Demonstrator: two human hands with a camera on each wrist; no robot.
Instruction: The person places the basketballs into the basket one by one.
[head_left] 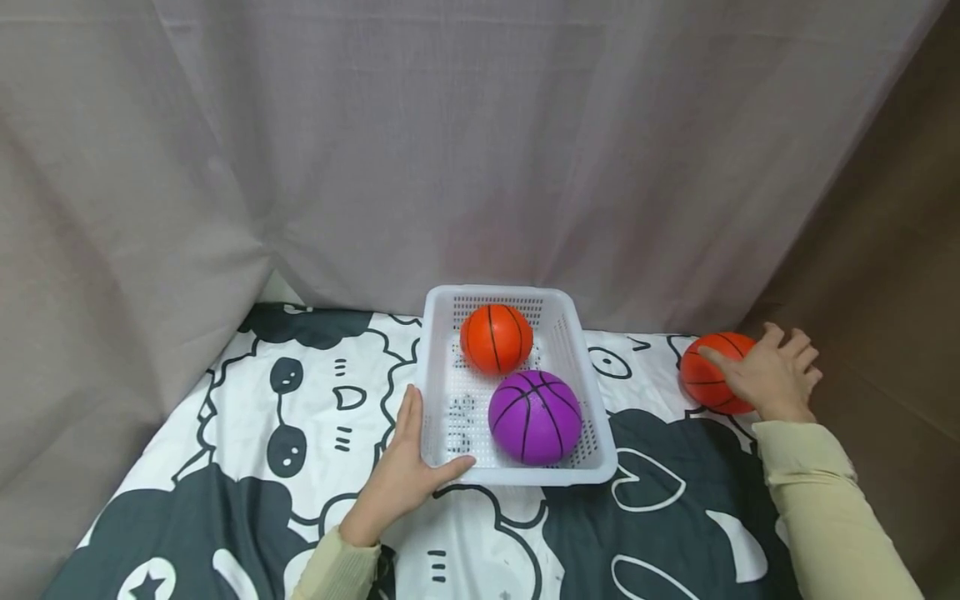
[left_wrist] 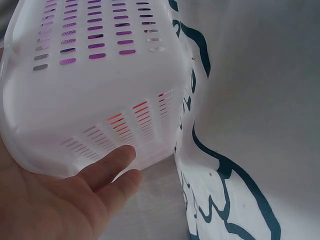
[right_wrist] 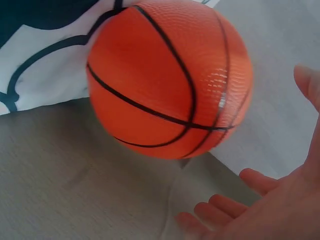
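Note:
A white perforated plastic basket (head_left: 442, 433) holds an orange toy basketball (head_left: 497, 339) at its far end and a larger purple one (head_left: 535, 417) at its near right. My left hand (head_left: 408, 479) rests against the basket's near left corner, thumb along the near rim and straight fingers along the left side. In the left wrist view, two fingertips (left_wrist: 122, 155) lie by the slotted outer wall. Off to the right, a second orange basketball (right_wrist: 165, 85) sits on the cloth. Spread fingers and thumb put my right hand (head_left: 776, 375) at that ball's right side, with a gap in the right wrist view.
A white and dark grey cartoon-print cloth (head_left: 315, 442) covers the surface beneath the basket. Grey fabric (head_left: 450, 150) hangs behind it, and a brownish fabric side (head_left: 885, 333) rises close beyond my right hand.

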